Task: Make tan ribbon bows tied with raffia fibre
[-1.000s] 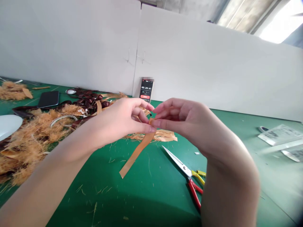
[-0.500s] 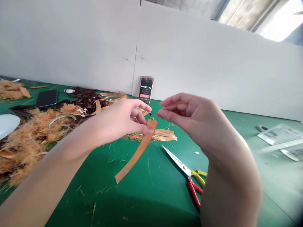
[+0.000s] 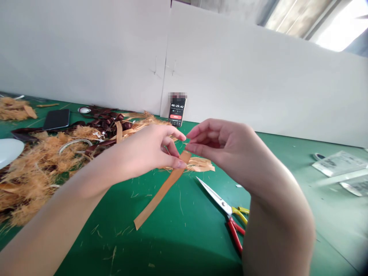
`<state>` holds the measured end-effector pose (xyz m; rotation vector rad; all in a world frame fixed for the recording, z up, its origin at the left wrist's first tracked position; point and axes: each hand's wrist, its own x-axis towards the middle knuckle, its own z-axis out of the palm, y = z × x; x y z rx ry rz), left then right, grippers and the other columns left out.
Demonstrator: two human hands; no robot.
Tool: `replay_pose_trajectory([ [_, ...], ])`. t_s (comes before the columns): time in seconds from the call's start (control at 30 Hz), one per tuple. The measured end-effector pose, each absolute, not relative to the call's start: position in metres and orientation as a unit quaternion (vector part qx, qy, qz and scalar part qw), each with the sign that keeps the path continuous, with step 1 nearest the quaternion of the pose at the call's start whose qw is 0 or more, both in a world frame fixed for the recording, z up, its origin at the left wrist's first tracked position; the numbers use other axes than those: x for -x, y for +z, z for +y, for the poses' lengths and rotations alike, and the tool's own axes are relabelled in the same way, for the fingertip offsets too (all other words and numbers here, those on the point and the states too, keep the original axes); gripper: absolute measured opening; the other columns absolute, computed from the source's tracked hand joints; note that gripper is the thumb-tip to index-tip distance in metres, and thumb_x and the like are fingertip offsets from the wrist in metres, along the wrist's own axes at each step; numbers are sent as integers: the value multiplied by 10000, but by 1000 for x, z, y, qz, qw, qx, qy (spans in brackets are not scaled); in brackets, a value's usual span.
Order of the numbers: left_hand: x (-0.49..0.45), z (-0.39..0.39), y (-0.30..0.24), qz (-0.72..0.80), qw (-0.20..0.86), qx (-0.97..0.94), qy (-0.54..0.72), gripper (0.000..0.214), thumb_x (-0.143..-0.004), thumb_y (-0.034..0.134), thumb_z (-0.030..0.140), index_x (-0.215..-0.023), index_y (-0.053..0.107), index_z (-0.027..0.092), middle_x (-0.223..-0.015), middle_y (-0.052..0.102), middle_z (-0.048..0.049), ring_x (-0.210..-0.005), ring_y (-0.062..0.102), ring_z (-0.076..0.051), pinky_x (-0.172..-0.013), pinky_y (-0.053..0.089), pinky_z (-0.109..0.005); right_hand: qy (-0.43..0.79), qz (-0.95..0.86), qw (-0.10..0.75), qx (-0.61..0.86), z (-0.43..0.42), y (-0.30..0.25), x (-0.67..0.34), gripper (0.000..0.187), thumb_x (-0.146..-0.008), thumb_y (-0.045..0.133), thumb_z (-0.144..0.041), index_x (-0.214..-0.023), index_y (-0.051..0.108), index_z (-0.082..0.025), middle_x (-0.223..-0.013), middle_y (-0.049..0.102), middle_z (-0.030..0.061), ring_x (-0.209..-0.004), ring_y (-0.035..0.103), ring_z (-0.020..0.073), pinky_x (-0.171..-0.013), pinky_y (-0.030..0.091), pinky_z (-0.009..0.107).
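Note:
A tan ribbon strip hangs slantwise over the green table, its lower end free. My left hand pinches it near the top between thumb and fingers. At the ribbon's upper end is my right hand, thumb and fingertips drawn together close to the left fingertips. Whatever the right fingertips hold is too small to make out. Below the right hand lie scissors with one red and one yellow handle, blades partly apart. Behind the ribbon lies a frayed bundle of tan strips.
A phone showing a timer leans on the white panel. Tangled tan fibres, dark brown ribbon, a dark tablet-like slab and a white dish lie left. Clear plastic packets lie right.
My right hand has moved left and slightly down to the ribbon's upper end. The left hand and the ribbon have dropped a little, the ribbon's lower end shifting left.

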<state>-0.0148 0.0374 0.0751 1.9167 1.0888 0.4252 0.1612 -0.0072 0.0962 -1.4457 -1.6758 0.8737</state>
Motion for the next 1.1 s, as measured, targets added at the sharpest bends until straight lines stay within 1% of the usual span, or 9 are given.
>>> replay_pose_trajectory([
  [0.17,11,34,78,448,429,-770,151,463,-692,701,367,-1131,612,251,-754,705,26,-698,658,-191,-553,407,-261,324,-668,373,556,-5,94,-160,101,-770,663,-102,-764,617,-192,-739,683,13,-702,653,145,-646,517,287],
  [0.27,10,32,81,451,429,-770,140,439,-710,683,346,-1132,610,249,-778,711,24,-694,653,-183,-528,384,-253,321,-670,383,549,-5,93,-159,110,-777,662,-107,-769,598,-196,-755,681,7,-720,654,143,-680,520,289],
  [0.33,11,32,82,445,425,-775,145,449,-709,686,371,-1136,615,250,-764,707,23,-691,651,-185,-537,388,-256,318,-664,390,553,-4,93,-160,111,-778,670,-125,-790,592,-204,-772,691,9,-749,669,156,-704,525,301],
  [0.47,13,35,79,447,414,-777,155,514,-709,692,402,-1191,600,248,-740,696,16,-695,654,-193,-575,419,-274,303,-637,411,578,-5,94,-163,145,-793,674,-188,-916,605,-222,-805,722,20,-819,694,195,-731,532,333],
  [0.57,16,38,77,447,423,-770,168,564,-707,700,430,-1226,575,248,-778,706,6,-742,664,-205,-613,445,-284,319,-627,386,597,-7,95,-165,258,-740,741,-256,-961,610,-234,-807,739,22,-806,701,217,-682,530,342],
  [0.63,17,40,76,445,429,-766,174,601,-699,712,453,-1245,559,253,-794,713,3,-774,667,-214,-640,456,-291,344,-630,360,596,-8,95,-166,292,-707,766,-239,-957,616,-233,-783,746,18,-772,704,218,-654,527,338],
  [0.8,16,39,72,435,439,-769,165,603,-704,707,442,-1261,554,270,-786,712,16,-770,669,-211,-639,456,-289,350,-649,336,586,-8,97,-164,168,-741,694,-118,-863,634,-217,-704,735,5,-710,701,191,-655,523,330],
  [0.93,11,35,75,444,426,-775,144,540,-693,705,407,-1199,596,256,-780,712,27,-727,660,-192,-598,436,-270,314,-632,374,602,-7,98,-163,174,-725,707,-124,-837,630,-234,-711,722,-2,-745,702,203,-674,534,345],
  [1.1,11,33,79,448,419,-778,138,512,-703,698,380,-1188,601,243,-787,720,26,-722,656,-184,-613,425,-267,283,-622,406,606,-8,99,-167,156,-729,720,-160,-838,638,-234,-740,723,-1,-764,702,198,-710,541,344],
])
